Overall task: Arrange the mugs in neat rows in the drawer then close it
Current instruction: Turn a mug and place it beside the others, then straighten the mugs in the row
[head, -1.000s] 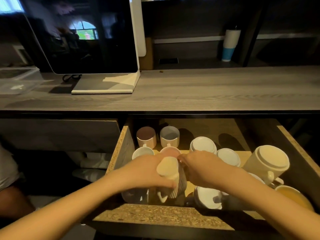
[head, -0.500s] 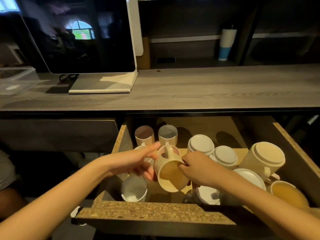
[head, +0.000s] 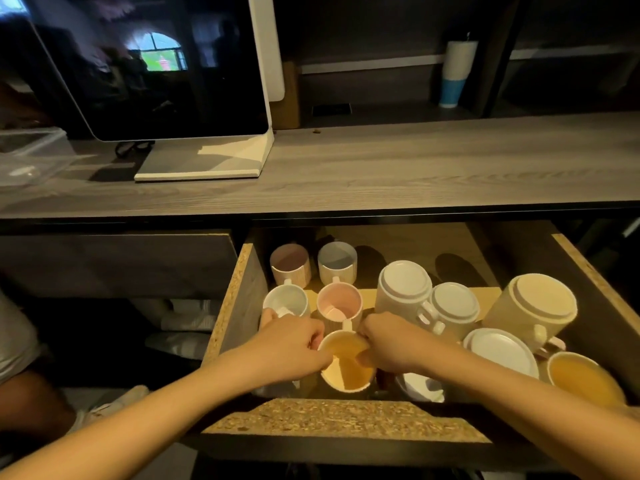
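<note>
Cream mug (head: 348, 367) upright, mouth up, in the near part of the open drawer (head: 239, 303), second column from the left wall, directly in front of the pink mug (head: 339, 303). Left hand (head: 287, 351) curled against its left rim, fingers bent inward and touching the lip; right hand (head: 391, 344) closed on the right rim, fingertips hooked over the edge into the mouth. Pinched from both sides. White mug (head: 286, 301) upright just left of the pink one, partly behind the left knuckles. Back row: brownish-interior mug (head: 290, 264) and grey-interior mug (head: 337, 262), side by side, upright, handles toward the viewer. Right half unsorted: two inverted white mugs (head: 403, 289) (head: 455, 306) touching each other, large inverted cream mug (head: 535, 308) tilted near the right wall, another inverted white mug (head: 498, 353) in front, an upright yellow-lit mug (head: 581, 377) at the near right corner. Low white mug (head: 420, 386) under the right wrist, orientation unclear. Above the drawer, grey wood counter (head: 415, 168) carrying a dark monitor (head: 156, 64) on a white stand; white-and-blue tumbler (head: 457, 71) on a shelf behind.
</note>
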